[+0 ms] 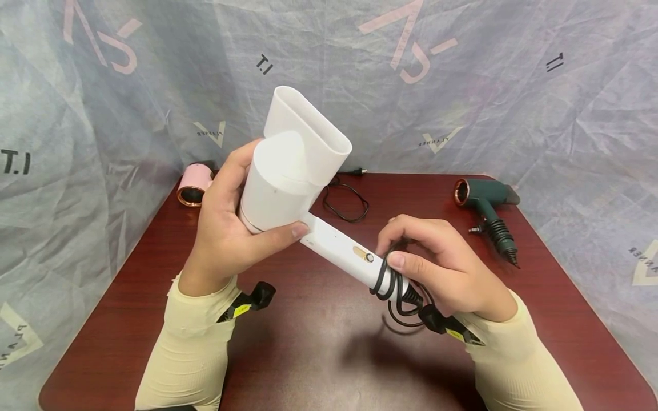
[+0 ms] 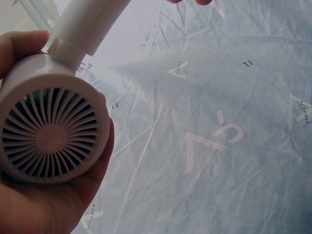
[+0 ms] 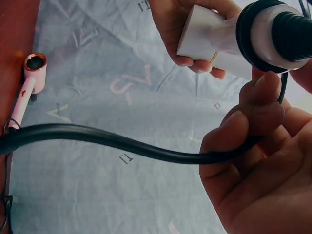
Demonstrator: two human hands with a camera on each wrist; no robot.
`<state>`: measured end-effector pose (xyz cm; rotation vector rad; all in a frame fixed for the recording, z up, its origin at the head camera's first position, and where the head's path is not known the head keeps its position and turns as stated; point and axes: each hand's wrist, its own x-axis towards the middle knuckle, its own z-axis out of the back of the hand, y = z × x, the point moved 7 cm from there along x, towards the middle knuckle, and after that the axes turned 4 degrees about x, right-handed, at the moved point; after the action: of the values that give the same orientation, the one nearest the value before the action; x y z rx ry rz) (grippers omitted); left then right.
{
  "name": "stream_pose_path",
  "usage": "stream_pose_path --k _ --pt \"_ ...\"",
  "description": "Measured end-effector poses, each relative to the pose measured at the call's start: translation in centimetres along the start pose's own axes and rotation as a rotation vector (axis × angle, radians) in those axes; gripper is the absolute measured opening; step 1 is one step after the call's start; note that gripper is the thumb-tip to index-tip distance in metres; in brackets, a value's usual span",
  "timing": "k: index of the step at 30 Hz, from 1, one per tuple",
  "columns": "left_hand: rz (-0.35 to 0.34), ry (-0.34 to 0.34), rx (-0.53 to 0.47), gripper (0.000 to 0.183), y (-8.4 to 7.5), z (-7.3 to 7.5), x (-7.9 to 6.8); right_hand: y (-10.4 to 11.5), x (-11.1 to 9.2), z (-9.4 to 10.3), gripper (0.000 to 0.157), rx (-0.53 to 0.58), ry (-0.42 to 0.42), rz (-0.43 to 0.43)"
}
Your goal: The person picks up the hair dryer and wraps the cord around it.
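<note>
A white hair dryer [image 1: 280,182] with a wide flat nozzle [image 1: 288,120] is held up over the table, its handle slanting down to the right. My left hand [image 1: 218,234] grips the dryer's round body, thumb at the joint with the handle. The left wrist view shows the ribbed air grille [image 2: 51,139] in that palm. A black cord [image 1: 382,279] loops several times around the handle's lower end. Fingers and thumb of my right hand [image 1: 444,265] pinch this cord beside the handle; in the right wrist view the cord [image 3: 112,144] runs through the curled fingers.
On the dark red table [image 1: 288,337], a pink hair dryer [image 1: 195,184] lies at the back left and a dark green one [image 1: 488,197] at the back right, its cord wound on the handle. A black cord with a plug [image 1: 354,172] lies at the back. Grey printed sheeting [image 1: 329,68] surrounds the table.
</note>
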<state>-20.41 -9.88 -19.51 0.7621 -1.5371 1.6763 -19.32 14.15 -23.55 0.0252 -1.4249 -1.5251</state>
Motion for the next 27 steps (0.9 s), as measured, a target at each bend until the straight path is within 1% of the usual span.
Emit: stream_pose_path --k 4,9,11,13,16,18,23,27 --pt "0.003 -0.002 -0.001 0.087 0.1 0.0 -0.1 -0.3 -0.1 -0.1 0.028 0.048 0.013 -0.011" --pt "-0.011 -0.021 0.008 0.086 0.1 0.1 -0.1 -0.3 0.0 0.0 0.029 0.040 0.005 -0.006" --pt "-0.022 -0.028 0.001 0.085 0.0 0.1 -0.1 -0.3 0.1 0.1 0.029 0.040 -0.006 -0.008" --pt "-0.035 -0.037 -0.013 0.083 -0.1 0.1 -0.1 -0.4 0.1 0.0 0.029 0.067 -0.008 -0.002" --pt "-0.046 -0.064 -0.042 0.081 -0.2 0.1 -0.1 -0.5 0.1 0.0 0.029 0.083 -0.007 0.002" --pt "-0.038 -0.084 -0.085 0.077 -0.2 0.1 -0.1 -0.6 0.2 0.1 0.030 0.065 -0.005 -0.007" --pt "0.003 -0.133 -0.185 0.073 -0.3 0.1 -0.1 -1.1 0.1 0.2 0.037 -0.017 -0.003 -0.070" --pt "0.000 -0.155 -0.217 0.072 -0.5 0.0 0.0 -1.5 0.0 0.2 0.038 -0.059 0.002 -0.082"
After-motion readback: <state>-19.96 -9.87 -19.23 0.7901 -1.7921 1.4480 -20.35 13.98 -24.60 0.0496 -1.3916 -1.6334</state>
